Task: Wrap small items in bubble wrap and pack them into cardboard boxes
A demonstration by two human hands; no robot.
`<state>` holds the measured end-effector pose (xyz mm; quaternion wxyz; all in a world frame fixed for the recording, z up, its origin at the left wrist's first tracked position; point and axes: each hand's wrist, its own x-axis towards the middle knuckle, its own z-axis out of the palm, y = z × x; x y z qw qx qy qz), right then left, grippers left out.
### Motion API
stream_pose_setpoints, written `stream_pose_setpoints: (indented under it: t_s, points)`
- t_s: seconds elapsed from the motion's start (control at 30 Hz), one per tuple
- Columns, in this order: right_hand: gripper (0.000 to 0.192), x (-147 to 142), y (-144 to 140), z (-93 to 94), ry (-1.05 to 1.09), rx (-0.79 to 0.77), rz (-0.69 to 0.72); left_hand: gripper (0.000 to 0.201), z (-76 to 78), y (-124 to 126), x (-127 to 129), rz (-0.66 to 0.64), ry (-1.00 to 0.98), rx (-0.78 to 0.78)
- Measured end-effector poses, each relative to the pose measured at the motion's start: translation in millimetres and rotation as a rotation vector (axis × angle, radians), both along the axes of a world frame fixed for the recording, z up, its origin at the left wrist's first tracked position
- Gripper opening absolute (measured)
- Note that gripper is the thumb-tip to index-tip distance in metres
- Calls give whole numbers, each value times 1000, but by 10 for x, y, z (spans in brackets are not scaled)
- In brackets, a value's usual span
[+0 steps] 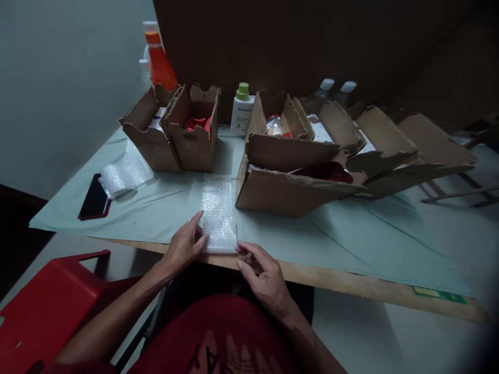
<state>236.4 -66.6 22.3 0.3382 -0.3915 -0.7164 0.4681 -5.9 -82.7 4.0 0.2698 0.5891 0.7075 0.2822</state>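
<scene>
A strip of clear bubble wrap (217, 210) lies flat on the pale table cover (163, 208), running from the near table edge toward the boxes. My left hand (183, 245) pinches its near left corner, thumb and fingers on the wrap. My right hand (261, 272) touches the near right corner with its fingertips, at the table edge. I cannot tell whether anything is wrapped inside the near end.
A large torn cardboard box (288, 179) with red contents stands right of the wrap. Two small boxes (175, 130) stand at the back left, with bottles (160, 62) behind. A bubble wrap roll (125, 174) and a dark phone (94, 198) lie left. A red chair (50, 306) is beside me.
</scene>
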Motion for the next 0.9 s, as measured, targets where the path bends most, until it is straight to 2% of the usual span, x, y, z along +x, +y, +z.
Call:
stream_pose_setpoints:
  t_s: [0.1, 0.2, 0.33, 0.43, 0.5, 0.57, 0.7, 0.8, 0.9]
  points:
    - [42, -52, 53, -65, -285, 363, 104, 69, -74, -16, 13, 11, 48, 39]
    - [44, -154, 132, -174, -460, 519, 193, 65, -123, -80, 14, 28, 111, 105]
    - [31, -224, 201, -257, -463, 570, 180, 57, -52, -260, 12, 22, 223, 274]
    - [27, -235, 223, -213, -369, 513, 179, 53, 37, -411, 28, -105, 265, 392]
    - [26, -243, 235, -168, -336, 442, 172, 47, 51, -447, 31, -171, 243, 388]
    - [26, -250, 243, -139, -342, 408, 117, 42, 21, -407, 19, -154, 219, 339]
    - [29, -247, 245, -146, -392, 573, -25, 41, -86, -218, -33, -85, 283, 267]
    - [32, -269, 269, -193, -455, 673, 79, 37, -121, -151, -39, -59, 384, 298]
    - [31, -306, 313, -217, -472, 672, 148, 34, -91, -218, -3, -77, 406, 389]
